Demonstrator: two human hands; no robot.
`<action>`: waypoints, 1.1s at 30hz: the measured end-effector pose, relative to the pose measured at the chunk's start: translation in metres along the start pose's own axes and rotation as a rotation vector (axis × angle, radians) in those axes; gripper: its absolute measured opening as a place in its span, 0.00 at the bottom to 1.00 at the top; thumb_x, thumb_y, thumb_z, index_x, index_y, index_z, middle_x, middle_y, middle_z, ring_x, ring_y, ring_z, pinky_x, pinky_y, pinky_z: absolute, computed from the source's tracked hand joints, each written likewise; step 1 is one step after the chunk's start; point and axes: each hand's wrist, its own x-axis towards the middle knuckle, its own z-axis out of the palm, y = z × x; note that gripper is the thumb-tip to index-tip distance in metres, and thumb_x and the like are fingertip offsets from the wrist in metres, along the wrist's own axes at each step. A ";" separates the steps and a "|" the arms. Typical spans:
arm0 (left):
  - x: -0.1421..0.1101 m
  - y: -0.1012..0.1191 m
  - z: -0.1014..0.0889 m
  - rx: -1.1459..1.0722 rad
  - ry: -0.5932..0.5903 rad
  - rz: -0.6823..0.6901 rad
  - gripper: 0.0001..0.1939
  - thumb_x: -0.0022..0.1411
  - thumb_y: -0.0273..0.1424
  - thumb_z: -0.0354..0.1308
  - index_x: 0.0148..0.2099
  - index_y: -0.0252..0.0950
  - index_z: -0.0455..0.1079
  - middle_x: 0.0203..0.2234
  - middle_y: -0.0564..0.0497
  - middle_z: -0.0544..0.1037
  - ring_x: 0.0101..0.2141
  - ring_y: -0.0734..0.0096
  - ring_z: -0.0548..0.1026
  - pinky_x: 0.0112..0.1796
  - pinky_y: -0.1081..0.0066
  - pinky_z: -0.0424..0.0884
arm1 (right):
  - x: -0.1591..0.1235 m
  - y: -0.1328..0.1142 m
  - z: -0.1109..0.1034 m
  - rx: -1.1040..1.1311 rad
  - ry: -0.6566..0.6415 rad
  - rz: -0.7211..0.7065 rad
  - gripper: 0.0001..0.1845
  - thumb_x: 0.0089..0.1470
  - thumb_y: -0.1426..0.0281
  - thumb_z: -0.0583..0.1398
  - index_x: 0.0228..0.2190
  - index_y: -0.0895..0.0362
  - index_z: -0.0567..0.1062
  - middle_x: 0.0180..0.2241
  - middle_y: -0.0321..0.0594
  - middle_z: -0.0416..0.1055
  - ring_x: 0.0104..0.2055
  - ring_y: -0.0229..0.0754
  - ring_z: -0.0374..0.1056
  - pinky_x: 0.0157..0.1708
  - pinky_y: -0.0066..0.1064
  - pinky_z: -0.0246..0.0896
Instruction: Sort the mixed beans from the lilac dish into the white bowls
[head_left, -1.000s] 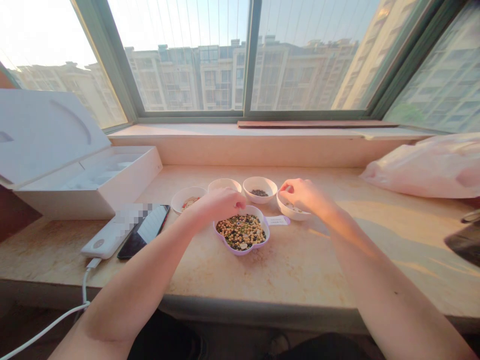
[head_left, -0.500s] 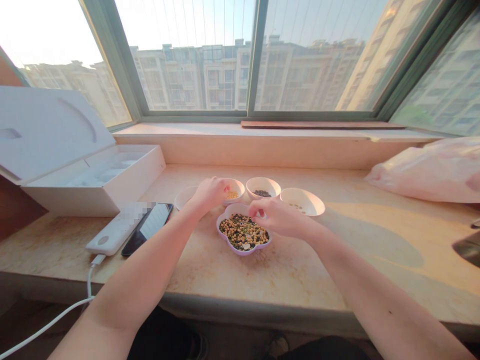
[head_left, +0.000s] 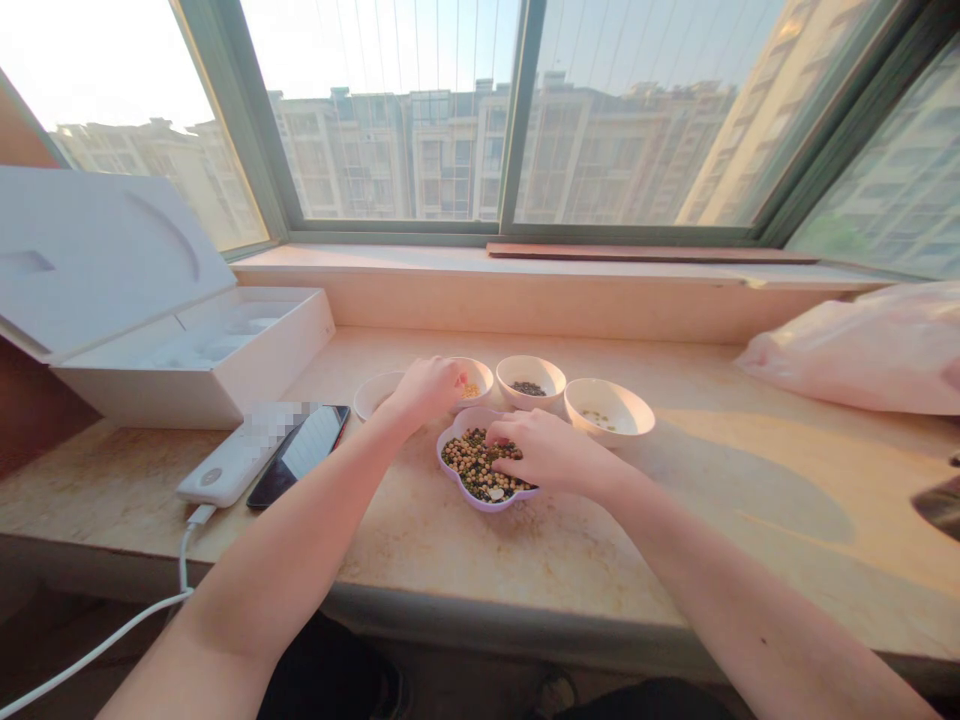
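Note:
A lilac flower-shaped bowl (head_left: 487, 506) holds a mix of yellow, green and black beans (head_left: 480, 465). Over its right side reaches my right hand (head_left: 547, 450), thumb and forefinger spread apart at the beans. My left hand (head_left: 431, 390) is at the near-left rim of a white bowl (head_left: 484, 380) with some yellow beans in it. Its fingers are curled together, and whatever they may hold is hidden. Another white bowl (head_left: 531, 372) contains black beans. In the white bowl (head_left: 630, 410) at the right lie a few greenish beans. My left forearm partly covers a fourth bowl (head_left: 367, 392).
Left on the counter (head_left: 420, 560) are an open white box (head_left: 262, 350), a white power bank (head_left: 225, 470) with a cable (head_left: 135, 625), and a phone (head_left: 300, 455). A plastic bag (head_left: 862, 350) lies at the right. Behind runs the window sill (head_left: 375, 262).
My right hand has moved left and down over the mixed beans, its thumb and forefinger parting from a pinch. My left hand stays by the yellow-bean bowl. The view has shifted slightly.

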 end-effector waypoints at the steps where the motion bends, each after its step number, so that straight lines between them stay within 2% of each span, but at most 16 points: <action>1: 0.000 0.001 0.000 -0.006 0.004 0.002 0.15 0.68 0.36 0.53 0.39 0.35 0.80 0.32 0.42 0.82 0.30 0.62 0.77 0.32 0.68 0.64 | 0.001 0.000 0.001 0.006 -0.006 -0.001 0.07 0.58 0.68 0.61 0.37 0.55 0.79 0.42 0.43 0.80 0.43 0.51 0.75 0.42 0.38 0.63; 8: -0.002 0.005 -0.001 -0.027 0.020 0.009 0.14 0.67 0.39 0.55 0.39 0.36 0.79 0.35 0.44 0.83 0.31 0.63 0.77 0.30 0.69 0.61 | 0.004 -0.008 0.002 0.155 0.004 0.017 0.13 0.58 0.78 0.57 0.37 0.54 0.80 0.41 0.42 0.81 0.42 0.48 0.75 0.39 0.35 0.64; 14: -0.003 0.006 -0.003 -0.027 0.028 0.009 0.13 0.67 0.34 0.54 0.40 0.35 0.79 0.32 0.44 0.82 0.27 0.66 0.74 0.29 0.70 0.60 | 0.003 -0.004 0.006 0.271 0.052 -0.019 0.15 0.53 0.80 0.57 0.34 0.52 0.80 0.37 0.40 0.81 0.39 0.48 0.75 0.37 0.36 0.65; 19: -0.002 0.005 -0.003 -0.025 0.029 0.012 0.13 0.66 0.33 0.53 0.41 0.36 0.79 0.30 0.46 0.81 0.25 0.68 0.72 0.28 0.69 0.58 | 0.002 0.001 0.008 0.340 0.077 -0.012 0.19 0.49 0.82 0.56 0.36 0.50 0.80 0.39 0.38 0.82 0.42 0.48 0.76 0.39 0.35 0.66; 24: -0.003 0.004 -0.002 -0.037 0.034 0.009 0.12 0.66 0.35 0.55 0.41 0.35 0.79 0.30 0.45 0.81 0.26 0.68 0.72 0.29 0.70 0.60 | 0.003 0.004 0.009 0.351 0.098 -0.024 0.16 0.51 0.81 0.57 0.34 0.50 0.79 0.38 0.36 0.81 0.41 0.46 0.76 0.41 0.36 0.66; 27: -0.002 0.003 -0.002 -0.072 0.042 0.010 0.13 0.68 0.33 0.54 0.41 0.35 0.79 0.31 0.44 0.81 0.27 0.67 0.73 0.30 0.70 0.63 | 0.002 0.006 0.005 0.361 0.133 -0.034 0.14 0.53 0.79 0.57 0.35 0.53 0.79 0.37 0.38 0.80 0.39 0.44 0.74 0.41 0.34 0.65; 30: -0.001 0.004 -0.003 -0.116 0.084 0.029 0.14 0.68 0.27 0.50 0.43 0.34 0.79 0.37 0.43 0.82 0.33 0.66 0.77 0.35 0.69 0.67 | -0.003 0.014 -0.005 0.347 0.230 0.039 0.10 0.57 0.75 0.57 0.36 0.54 0.79 0.35 0.38 0.79 0.36 0.41 0.72 0.37 0.32 0.64; 33: -0.002 0.009 -0.008 -0.173 0.150 0.102 0.16 0.67 0.24 0.50 0.48 0.35 0.78 0.44 0.44 0.81 0.41 0.65 0.78 0.41 0.69 0.70 | -0.011 0.030 -0.018 0.286 0.354 0.199 0.09 0.60 0.69 0.58 0.38 0.53 0.79 0.32 0.37 0.78 0.31 0.41 0.71 0.32 0.31 0.62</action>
